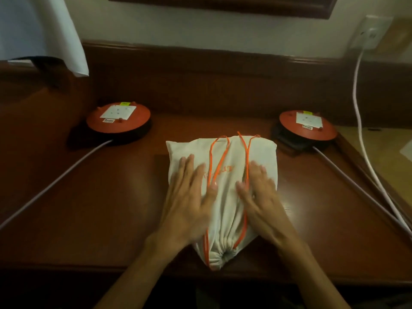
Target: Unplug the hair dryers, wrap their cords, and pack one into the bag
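Left fingers [191,172]: straight and spread, lying flat on the left half of the bag; nothing gripped.
Right fingers [259,175]: straight and slightly spread, lying flat on the right half of the bag; nothing gripped.
Left hand [189,197]: palm down, pressing on the cloth; forearm enters from the lower edge.
Right hand [259,197]: palm down, pressing on the cloth, just beside the left hand with a strip of bag between them.
Bag [225,210]: cream cloth drawstring bag, lying flat at the middle of the surface; its mouth is gathered shut at the near end, towards the person. It looks filled; its contents are hidden.
Drawstrings [217,168]: orange, running along the top of the bag from the gathered mouth to loops at the far end; they pass between the two hands.
Printed text: orange lettering on the bag between the hands, too blurred to read.
Surface [100,208]: dark reddish wood with a raised back edge.
Left cord reel [118,118]: red disc with a white socket plate, far left, well apart from the bag; a pale cable [55,181] leads from it towards the near left.
Right cord reel [308,126]: same type, far right; a pale cable leads from it towards the near right.
Wall socket [370,35]: upper right, with a white cord [359,103] plugged in and hanging down.
Hair dryers: none visible.
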Available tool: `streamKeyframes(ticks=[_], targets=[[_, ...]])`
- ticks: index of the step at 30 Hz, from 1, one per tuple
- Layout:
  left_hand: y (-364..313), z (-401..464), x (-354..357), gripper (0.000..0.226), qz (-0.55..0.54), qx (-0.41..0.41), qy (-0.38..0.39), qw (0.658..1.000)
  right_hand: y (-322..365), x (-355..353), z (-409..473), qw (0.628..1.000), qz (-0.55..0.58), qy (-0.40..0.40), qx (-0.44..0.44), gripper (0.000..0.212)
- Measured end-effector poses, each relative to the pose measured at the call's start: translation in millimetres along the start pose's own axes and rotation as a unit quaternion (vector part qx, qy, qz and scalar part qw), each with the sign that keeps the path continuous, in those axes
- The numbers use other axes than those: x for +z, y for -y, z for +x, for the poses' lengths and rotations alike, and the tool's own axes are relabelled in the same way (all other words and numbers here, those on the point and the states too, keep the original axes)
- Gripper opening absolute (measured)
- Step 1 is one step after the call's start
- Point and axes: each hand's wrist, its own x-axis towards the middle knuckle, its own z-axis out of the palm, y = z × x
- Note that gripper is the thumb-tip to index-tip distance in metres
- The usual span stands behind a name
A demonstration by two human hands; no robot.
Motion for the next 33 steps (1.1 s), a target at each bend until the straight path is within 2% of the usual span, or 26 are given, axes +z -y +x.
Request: streamKeyframes(ticks=[2, 9, 14, 18, 22, 28, 31, 33], targets=[[9, -4, 10, 0.067, 0.043, 0.008, 0.02, 0.999, -7, 14, 2, 0.999, -0.045, 0.018, 0.004, 0.071], [32, 41, 13, 0.064, 0.085, 0.015, 0.017, 0.996, -6, 21, 52, 0.998, -0.056, 0.016, 0.008, 0.07], [52, 112, 22, 0.06, 0.057, 0.004, 0.023, 0.998, -14, 25, 127, 0.998, -0.063, 0.015, 0.005, 0.07], [65, 158, 29, 0.065, -0.025, -0.003, -0.012, 1.0, -24, 27, 179, 0.997, -0.072, 0.002, 0.003, 0.071], [75, 200, 35, 0.061, -0.019, 0.0, -0.001, 1.0, -31, 30, 217, 0.997, -0.067, -0.025, 0.011, 0.073], [90, 211, 45, 0.067, -0.168, 0.001, -0.056, 0.984, -40, 37, 224, 0.996, 0.006, -0.092, -0.012, 0.08], [83, 208, 36, 0.065, -0.233, 0.0, -0.142, 0.962, -42, 31, 222, 0.98, 0.148, -0.129, -0.005, 0.074], [84, 205, 30, 0.061, -0.206, -0.015, -0.182, 0.961, -47, 26, 221, 0.959, 0.212, -0.189, 0.005, 0.068]])
